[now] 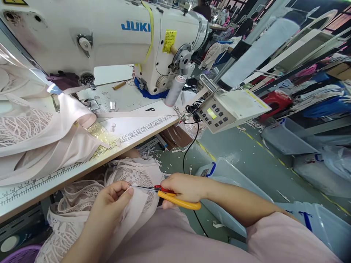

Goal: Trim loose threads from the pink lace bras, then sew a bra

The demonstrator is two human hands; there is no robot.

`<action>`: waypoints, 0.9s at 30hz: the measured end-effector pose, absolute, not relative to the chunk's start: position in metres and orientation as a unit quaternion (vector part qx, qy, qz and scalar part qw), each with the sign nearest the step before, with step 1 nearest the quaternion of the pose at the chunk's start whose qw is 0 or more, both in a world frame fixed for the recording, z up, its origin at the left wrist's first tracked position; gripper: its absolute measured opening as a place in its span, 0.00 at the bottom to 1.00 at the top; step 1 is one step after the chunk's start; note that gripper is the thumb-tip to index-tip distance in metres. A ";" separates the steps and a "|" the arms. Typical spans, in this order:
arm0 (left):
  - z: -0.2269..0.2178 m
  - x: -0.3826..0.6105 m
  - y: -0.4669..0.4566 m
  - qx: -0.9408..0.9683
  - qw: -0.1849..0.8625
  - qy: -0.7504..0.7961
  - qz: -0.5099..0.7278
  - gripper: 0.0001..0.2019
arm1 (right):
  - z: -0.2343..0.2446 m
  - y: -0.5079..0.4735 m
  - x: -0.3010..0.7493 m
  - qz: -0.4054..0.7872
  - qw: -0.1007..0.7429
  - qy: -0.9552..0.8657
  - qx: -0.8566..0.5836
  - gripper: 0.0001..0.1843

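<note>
My right hand is closed round the handles of a pair of scissors, orange and red. Their blades point left to the edge of a pale pink lace garment over my lap. At that edge my left hand pinches the fabric between thumb and fingers, close to the blade tips. Whether the blades are touching the cloth I cannot tell. More lace pieces hang below the table edge on the left. On the table, a pile of pale pink lace fabric lies under and beside the sewing machine.
A ruler strip runs along the table's front edge. A grey thread cone stands near the machine, beside a control box with buttons. A black cable hangs to the floor. Translucent bins stand at right; scraps litter the floor.
</note>
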State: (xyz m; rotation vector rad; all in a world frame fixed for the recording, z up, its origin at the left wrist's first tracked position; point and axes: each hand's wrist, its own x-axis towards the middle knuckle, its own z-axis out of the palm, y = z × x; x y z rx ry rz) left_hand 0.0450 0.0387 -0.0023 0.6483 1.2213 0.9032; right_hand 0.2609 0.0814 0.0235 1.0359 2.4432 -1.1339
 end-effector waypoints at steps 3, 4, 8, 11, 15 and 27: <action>-0.003 0.044 0.039 0.295 0.683 0.537 0.399 0.13 | 0.018 0.078 0.260 -0.393 0.116 0.834 0.368 0.27; -0.002 0.044 0.039 0.299 0.683 0.536 0.396 0.13 | 0.015 0.077 0.261 -0.395 0.110 0.833 0.372 0.27; -0.001 0.043 0.039 0.318 0.674 0.539 0.392 0.14 | 0.007 0.077 0.264 -0.401 0.056 0.829 0.385 0.24; -0.002 0.042 0.037 0.325 0.667 0.543 0.394 0.14 | 0.007 0.079 0.264 -0.387 -0.029 0.833 0.394 0.24; -0.006 0.036 0.034 0.333 0.666 0.540 0.393 0.15 | 0.012 0.076 0.251 -0.406 -0.166 0.796 0.416 0.27; -0.016 0.024 0.027 0.538 0.458 0.564 0.428 0.10 | 0.008 0.065 0.203 -0.374 -0.215 0.813 0.392 0.18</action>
